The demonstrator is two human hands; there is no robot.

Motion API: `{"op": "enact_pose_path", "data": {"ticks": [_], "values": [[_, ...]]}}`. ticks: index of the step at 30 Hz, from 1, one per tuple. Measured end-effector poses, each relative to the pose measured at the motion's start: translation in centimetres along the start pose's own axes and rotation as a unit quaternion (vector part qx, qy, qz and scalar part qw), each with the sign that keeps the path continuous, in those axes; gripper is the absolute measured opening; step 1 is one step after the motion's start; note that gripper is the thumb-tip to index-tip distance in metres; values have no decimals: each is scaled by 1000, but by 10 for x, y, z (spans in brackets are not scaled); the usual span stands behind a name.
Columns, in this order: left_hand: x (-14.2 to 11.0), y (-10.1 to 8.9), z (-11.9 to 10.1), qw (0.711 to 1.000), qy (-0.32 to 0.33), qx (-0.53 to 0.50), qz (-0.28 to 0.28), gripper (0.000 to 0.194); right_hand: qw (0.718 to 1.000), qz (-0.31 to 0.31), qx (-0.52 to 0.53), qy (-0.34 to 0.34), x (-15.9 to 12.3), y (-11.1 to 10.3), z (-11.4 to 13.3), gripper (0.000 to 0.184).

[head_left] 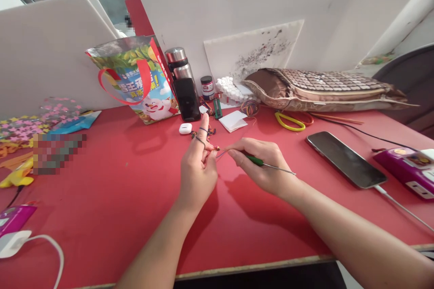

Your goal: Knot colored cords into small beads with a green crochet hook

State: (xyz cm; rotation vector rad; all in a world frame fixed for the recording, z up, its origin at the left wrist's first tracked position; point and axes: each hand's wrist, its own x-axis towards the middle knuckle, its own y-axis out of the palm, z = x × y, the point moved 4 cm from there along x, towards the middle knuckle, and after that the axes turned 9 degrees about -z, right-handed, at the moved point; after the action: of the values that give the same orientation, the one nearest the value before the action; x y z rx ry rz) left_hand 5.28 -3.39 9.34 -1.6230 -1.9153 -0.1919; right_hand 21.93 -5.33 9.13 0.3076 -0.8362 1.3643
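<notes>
My left hand [198, 171] pinches a small multicoloured crochet piece [216, 148] between thumb and fingers. Its index finger points up, with dark yarn [200, 142] looped around it. Close by on the right, my right hand [267, 162] has thumb and index finger pressed together at a thin strand of yarn by the piece. A crochet hook with a green handle [255, 160] lies across that hand, held in it, its metal shaft pointing right. Behind the hands sits a multicoloured ball of yarn [249, 107], and more yarn shows partly hidden behind the left fingers.
Folded white paper [233, 120], a white earbud case [185, 128], a propped phone [187, 99], a steel bottle [176, 55] and a printed bag [139, 86] stand behind. Yellow-handled scissors [290, 122], a charging phone [346, 158] and a purple power strip [403, 167] lie right.
</notes>
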Motion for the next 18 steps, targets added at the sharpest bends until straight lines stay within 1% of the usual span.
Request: {"op": "enact_pose_path", "data": {"ticks": [3, 7, 11, 15, 18], "values": [[0, 0, 0, 1000, -12, -16, 1, 54, 1000, 3, -2, 2, 1, -1, 0, 18], [0, 0, 0, 1000, -1, 2, 8, 53, 1000, 0, -6, -4, 1, 0, 1, 18], [-1, 0, 3, 1000, -9, 11, 7, 50, 1000, -2, -11, -10, 0, 0, 1, 18], [-1, -1, 6, 1000, -16, 14, 7, 40, 1000, -1, -10, -6, 0, -1, 1, 19], [-1, 0, 5, 1000, -5, 1, 14, 32, 1000, -1, -3, 10, 1, -2, 0, 20]]}}
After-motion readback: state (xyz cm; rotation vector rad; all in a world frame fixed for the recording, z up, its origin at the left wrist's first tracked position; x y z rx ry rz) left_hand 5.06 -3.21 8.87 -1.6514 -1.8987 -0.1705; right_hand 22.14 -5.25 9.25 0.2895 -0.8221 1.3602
